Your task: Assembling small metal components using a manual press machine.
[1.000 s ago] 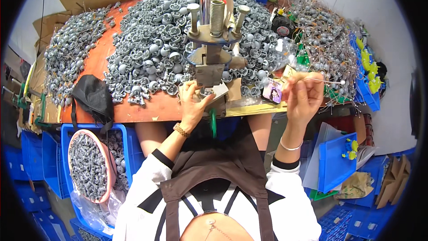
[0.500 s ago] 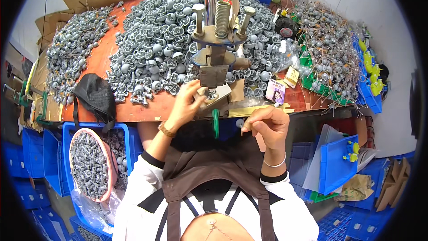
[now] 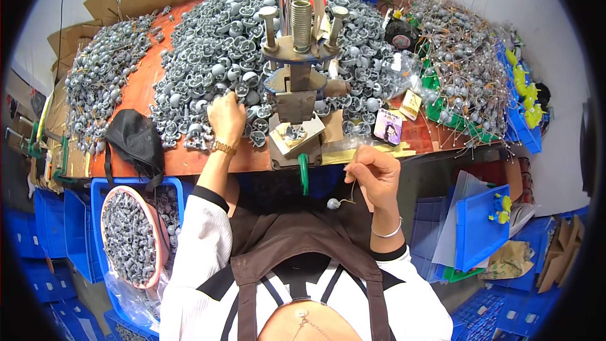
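Observation:
My left hand (image 3: 226, 115) reaches into the big heap of small grey plastic parts (image 3: 221, 57) on the orange table, fingers curled on the parts at the heap's near edge. My right hand (image 3: 374, 175) is below the table's front edge, pinching a thin wire with a small grey ball (image 3: 333, 203) hanging at its end. Between the hands stands a small metal hand press (image 3: 294, 88) with a grey part (image 3: 294, 131) seated on its base plate.
A pile of wired grey balls (image 3: 461, 69) lies at the right over green trays. A black pouch (image 3: 134, 142) sits at the table's left front. A pink-rimmed basin of grey parts (image 3: 129, 237) rests in blue bins below left. Blue crates (image 3: 483, 227) stand at right.
My right hand dropped from above the table to below its front edge, now holding a wired ball. My left hand moved from the press base leftward into the grey heap.

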`<state>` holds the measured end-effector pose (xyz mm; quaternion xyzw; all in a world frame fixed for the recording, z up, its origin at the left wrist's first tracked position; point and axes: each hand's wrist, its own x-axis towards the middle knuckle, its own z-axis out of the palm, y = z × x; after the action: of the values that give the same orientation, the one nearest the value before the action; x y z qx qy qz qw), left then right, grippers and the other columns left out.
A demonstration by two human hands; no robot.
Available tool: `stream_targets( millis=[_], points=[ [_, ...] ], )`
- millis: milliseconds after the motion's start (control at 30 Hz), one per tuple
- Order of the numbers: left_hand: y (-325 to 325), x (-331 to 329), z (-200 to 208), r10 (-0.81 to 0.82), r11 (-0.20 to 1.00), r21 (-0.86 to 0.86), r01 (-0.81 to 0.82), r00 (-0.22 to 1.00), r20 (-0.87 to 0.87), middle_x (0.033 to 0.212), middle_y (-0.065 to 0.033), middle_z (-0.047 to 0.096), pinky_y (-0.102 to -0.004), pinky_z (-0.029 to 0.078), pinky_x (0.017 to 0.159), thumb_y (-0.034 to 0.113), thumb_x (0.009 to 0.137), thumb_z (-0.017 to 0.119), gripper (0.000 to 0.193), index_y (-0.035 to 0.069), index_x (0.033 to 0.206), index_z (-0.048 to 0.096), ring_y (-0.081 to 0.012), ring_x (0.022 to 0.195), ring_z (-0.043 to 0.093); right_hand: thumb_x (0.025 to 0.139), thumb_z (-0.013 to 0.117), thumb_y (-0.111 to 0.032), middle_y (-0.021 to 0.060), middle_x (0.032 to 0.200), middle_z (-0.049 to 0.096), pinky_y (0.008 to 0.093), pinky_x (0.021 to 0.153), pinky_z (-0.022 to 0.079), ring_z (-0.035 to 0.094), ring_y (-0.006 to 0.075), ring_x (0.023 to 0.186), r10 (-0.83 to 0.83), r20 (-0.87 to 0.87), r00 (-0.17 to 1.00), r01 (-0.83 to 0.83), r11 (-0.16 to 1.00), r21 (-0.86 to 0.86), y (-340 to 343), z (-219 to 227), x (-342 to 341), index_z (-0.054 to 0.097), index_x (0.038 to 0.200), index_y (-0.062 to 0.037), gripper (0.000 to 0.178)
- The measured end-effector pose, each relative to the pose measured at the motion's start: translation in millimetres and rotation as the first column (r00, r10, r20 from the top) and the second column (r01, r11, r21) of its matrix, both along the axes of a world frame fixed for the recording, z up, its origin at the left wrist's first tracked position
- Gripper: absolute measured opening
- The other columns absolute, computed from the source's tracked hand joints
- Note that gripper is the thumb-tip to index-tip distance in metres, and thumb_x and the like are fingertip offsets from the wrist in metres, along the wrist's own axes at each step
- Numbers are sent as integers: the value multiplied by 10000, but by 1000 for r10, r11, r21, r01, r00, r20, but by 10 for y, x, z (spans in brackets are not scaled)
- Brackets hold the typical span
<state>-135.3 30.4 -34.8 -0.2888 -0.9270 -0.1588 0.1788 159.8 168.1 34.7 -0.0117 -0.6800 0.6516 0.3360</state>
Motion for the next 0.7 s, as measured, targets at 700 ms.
stream_targets(
  millis=[700],
  points=[
    [-413,1244,294,-880,340,803,-489,137,455,963,-82,650,-262,565,753,46,903,587,257,-34,1148,584,-133,819,653,738,666,-46,89,583,519,364,465,405,548,267,521,-384,31,923,279,720,635,-470,-220,-568,517,629,-45,185]
  ],
)
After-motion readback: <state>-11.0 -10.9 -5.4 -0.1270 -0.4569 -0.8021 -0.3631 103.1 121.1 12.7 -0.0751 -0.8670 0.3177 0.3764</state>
